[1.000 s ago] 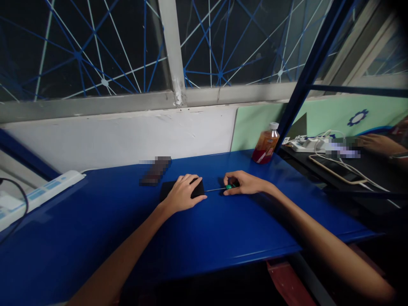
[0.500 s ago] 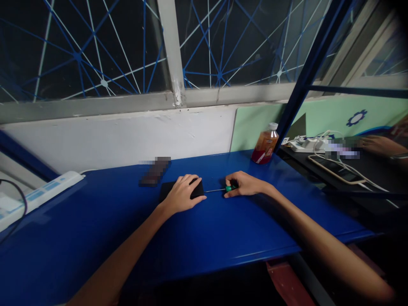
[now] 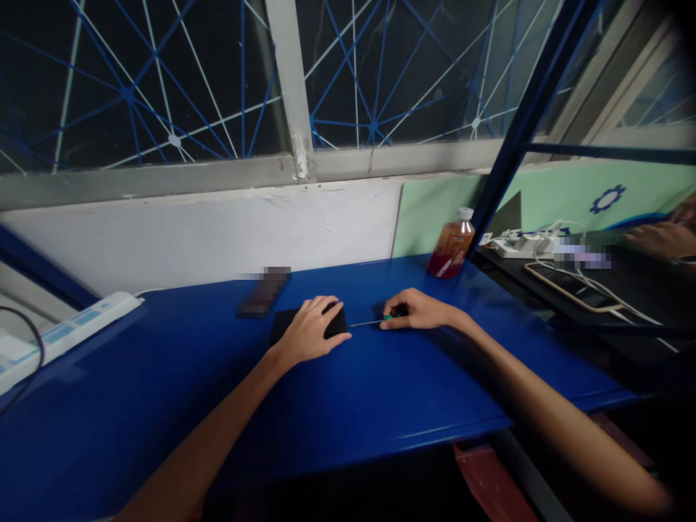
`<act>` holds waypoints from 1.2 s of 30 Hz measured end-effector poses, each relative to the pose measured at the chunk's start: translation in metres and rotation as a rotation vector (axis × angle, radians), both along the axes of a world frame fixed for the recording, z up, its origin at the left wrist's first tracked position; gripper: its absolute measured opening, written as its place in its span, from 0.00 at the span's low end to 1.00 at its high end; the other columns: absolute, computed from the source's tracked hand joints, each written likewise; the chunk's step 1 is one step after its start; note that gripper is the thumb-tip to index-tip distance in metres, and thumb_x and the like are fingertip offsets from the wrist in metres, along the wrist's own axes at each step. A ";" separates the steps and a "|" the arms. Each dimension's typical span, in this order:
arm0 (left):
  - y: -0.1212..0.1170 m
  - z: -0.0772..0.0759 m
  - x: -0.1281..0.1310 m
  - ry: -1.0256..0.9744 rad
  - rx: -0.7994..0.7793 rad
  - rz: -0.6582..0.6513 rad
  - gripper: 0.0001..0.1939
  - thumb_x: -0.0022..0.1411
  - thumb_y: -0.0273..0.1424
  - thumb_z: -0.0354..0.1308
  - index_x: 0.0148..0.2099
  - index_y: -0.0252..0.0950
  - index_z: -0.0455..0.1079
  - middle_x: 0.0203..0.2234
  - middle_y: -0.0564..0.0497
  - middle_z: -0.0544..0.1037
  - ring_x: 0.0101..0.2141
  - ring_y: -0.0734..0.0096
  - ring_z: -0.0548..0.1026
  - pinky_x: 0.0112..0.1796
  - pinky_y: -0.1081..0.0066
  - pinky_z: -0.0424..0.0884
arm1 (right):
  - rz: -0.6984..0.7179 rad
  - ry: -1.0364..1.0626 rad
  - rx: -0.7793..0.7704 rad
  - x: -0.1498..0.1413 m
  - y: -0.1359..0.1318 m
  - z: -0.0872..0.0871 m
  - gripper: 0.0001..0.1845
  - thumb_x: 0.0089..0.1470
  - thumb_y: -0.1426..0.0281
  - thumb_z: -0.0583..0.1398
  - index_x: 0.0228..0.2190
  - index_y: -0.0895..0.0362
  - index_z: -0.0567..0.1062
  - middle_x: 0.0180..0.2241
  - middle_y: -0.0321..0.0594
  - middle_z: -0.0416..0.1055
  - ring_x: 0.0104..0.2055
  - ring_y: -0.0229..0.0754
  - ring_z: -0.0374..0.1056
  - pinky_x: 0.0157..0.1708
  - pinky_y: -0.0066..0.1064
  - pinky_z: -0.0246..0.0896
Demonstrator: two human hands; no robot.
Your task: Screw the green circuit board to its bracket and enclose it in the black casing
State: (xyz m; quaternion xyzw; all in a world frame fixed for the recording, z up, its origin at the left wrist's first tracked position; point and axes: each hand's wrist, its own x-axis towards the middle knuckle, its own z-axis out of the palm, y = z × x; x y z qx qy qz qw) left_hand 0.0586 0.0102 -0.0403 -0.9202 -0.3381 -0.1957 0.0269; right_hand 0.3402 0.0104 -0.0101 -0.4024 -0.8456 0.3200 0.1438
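Right hand [image 3: 410, 310] out to the side, thumb and fingers pinching the green-handled screwdriver [image 3: 365, 322], and its thin shaft ran left, roughly parallel to the worktop's [image 3: 348, 399] far edge, straight at the black box's [image 3: 336, 323] right side! Touching or inside, I couldn't tell. My left hand [image 3: 309, 332] was the nearer, fingers spread over that box, closer to the far edge than the near.
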 end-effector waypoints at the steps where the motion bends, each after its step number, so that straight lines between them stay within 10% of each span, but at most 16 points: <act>1: 0.000 0.000 0.000 -0.002 0.000 -0.001 0.28 0.62 0.47 0.53 0.59 0.37 0.62 0.53 0.41 0.67 0.53 0.51 0.64 0.49 0.53 0.62 | -0.002 -0.003 0.001 0.000 0.000 -0.001 0.21 0.48 0.52 0.62 0.29 0.58 0.78 0.23 0.34 0.68 0.23 0.33 0.56 0.24 0.27 0.46; 18: -0.003 0.002 -0.001 0.010 -0.020 0.013 0.28 0.62 0.48 0.52 0.59 0.36 0.62 0.54 0.41 0.67 0.54 0.52 0.63 0.51 0.54 0.61 | -0.006 -0.006 0.003 -0.003 0.000 -0.003 0.22 0.54 0.52 0.56 0.32 0.59 0.75 0.22 0.34 0.67 0.23 0.34 0.56 0.23 0.26 0.47; 27: -0.002 0.001 -0.001 0.025 -0.011 0.016 0.29 0.63 0.48 0.51 0.59 0.36 0.61 0.54 0.40 0.66 0.54 0.51 0.63 0.51 0.53 0.62 | -0.037 -0.043 -0.020 -0.003 0.001 -0.008 0.23 0.41 0.51 0.66 0.27 0.58 0.72 0.21 0.32 0.66 0.21 0.33 0.58 0.22 0.26 0.48; 31: -0.001 0.000 -0.002 0.025 -0.022 0.016 0.30 0.62 0.48 0.51 0.60 0.36 0.60 0.55 0.40 0.66 0.54 0.51 0.63 0.51 0.52 0.61 | -0.031 0.001 -0.183 -0.006 -0.001 -0.009 0.24 0.44 0.52 0.65 0.33 0.57 0.69 0.20 0.31 0.65 0.18 0.32 0.58 0.19 0.25 0.48; 36: -0.001 -0.001 -0.002 0.004 -0.029 0.011 0.29 0.62 0.48 0.52 0.60 0.38 0.60 0.55 0.41 0.66 0.54 0.51 0.63 0.51 0.51 0.61 | -0.019 0.038 -0.023 -0.006 0.000 -0.006 0.21 0.53 0.52 0.58 0.31 0.59 0.73 0.21 0.34 0.65 0.22 0.33 0.56 0.22 0.26 0.47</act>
